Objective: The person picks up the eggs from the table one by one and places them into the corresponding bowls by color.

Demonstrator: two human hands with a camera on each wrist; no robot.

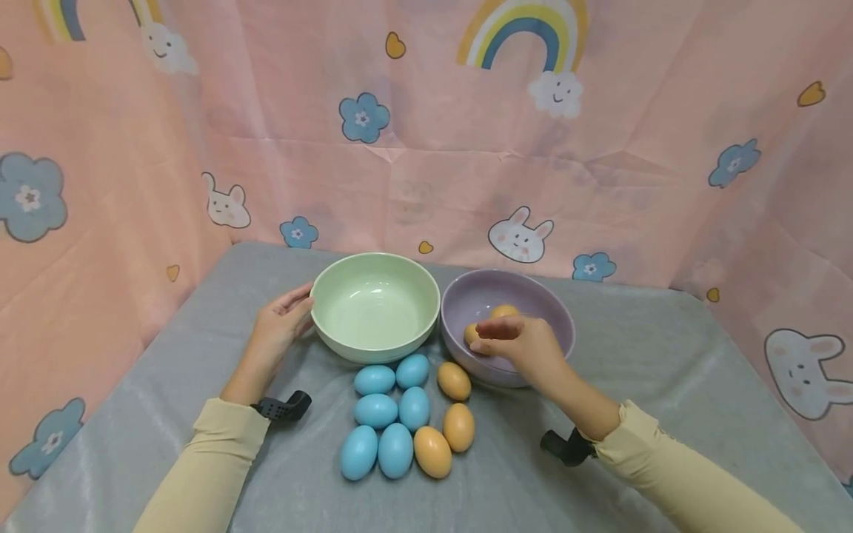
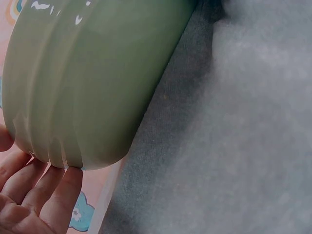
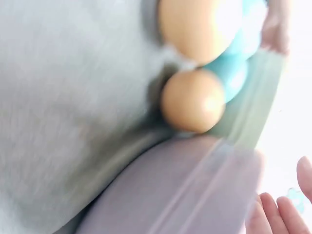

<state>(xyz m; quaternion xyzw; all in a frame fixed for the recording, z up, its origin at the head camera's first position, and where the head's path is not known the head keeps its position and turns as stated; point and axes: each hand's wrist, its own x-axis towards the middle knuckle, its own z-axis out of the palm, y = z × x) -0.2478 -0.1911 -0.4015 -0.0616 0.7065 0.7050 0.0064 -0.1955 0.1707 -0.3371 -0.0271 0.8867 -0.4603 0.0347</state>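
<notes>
A pale green bowl stands upright at the middle of the table, with nothing inside it. The fingertips of my left hand rest against its outer left side, fingers fairly straight in the left wrist view. Beside it, on the right, is a purple bowl. Over that bowl hovers my right hand, its thumb and fingers apart with nothing visible between them. Below it, two orange eggs lie in the purple bowl; one egg is farther back, the other egg is partly hidden by the fingers.
In front of the bowls lie several blue eggs in close rows. Three orange eggs sit along their right side. Grey cloth covers the table, and a pink printed curtain closes off the back and sides.
</notes>
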